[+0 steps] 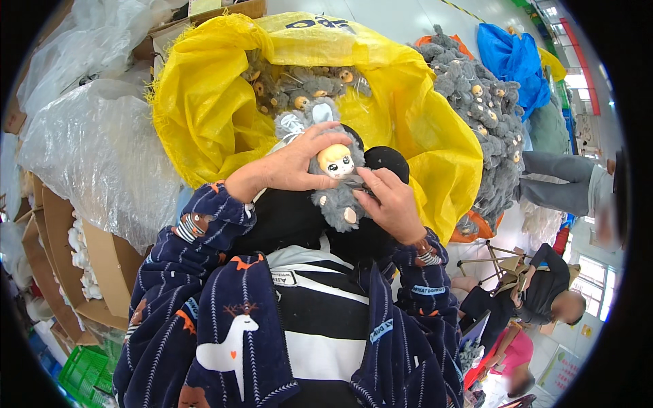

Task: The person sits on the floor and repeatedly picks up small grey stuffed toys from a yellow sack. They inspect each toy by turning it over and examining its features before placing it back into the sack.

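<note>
A grey plush doll [336, 217] with long rabbit ears, a pale hard face and blond hair lies over my lap, ears toward the sack. My left hand [299, 162] is wrapped round its head, the thumb under the chin and the fingers across the top. Beside the doll's neck, my right hand [394, 202] has thumb and forefinger pinched together. Something small and dark shows at those fingertips, too small to name. Just beyond my knees a yellow woven sack [435, 146] gapes, with several similar grey dolls [309, 83] inside.
At the right stands a large heap of grey plush dolls [469, 102], with a blue bag [510, 64] behind it. Clear plastic sheeting [95, 156] and open cardboard boxes [112, 268] crowd the left. A green crate [85, 370] is lower left. Other people [544, 289] sit or stand at right.
</note>
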A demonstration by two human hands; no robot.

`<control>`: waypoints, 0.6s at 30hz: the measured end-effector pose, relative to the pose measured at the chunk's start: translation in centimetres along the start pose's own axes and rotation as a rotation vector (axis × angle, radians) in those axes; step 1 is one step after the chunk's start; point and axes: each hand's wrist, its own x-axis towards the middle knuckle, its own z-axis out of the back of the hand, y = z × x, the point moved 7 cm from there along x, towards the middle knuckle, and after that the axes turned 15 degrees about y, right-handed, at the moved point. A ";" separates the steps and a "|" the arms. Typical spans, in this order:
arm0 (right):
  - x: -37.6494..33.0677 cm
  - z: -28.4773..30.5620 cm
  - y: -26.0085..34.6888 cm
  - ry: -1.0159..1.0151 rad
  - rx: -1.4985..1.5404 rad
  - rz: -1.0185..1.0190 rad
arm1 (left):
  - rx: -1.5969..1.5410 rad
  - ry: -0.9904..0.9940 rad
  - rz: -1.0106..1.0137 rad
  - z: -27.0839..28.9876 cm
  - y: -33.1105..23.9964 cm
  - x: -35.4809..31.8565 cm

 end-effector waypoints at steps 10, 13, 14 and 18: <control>0.0 0.2 0.9 0.056 -0.254 0.067 | 0.033 -0.024 0.027 -0.2 -0.4 0.5; -0.1 0.2 1.1 0.049 -0.308 0.090 | 0.027 -0.026 0.017 -0.1 -0.4 0.6; -0.1 0.2 1.3 0.043 -0.325 0.101 | 0.024 -0.026 0.013 -0.1 -0.4 0.7; -0.2 0.1 1.3 0.030 -0.361 0.103 | -0.006 -0.002 0.007 0.1 -0.6 0.9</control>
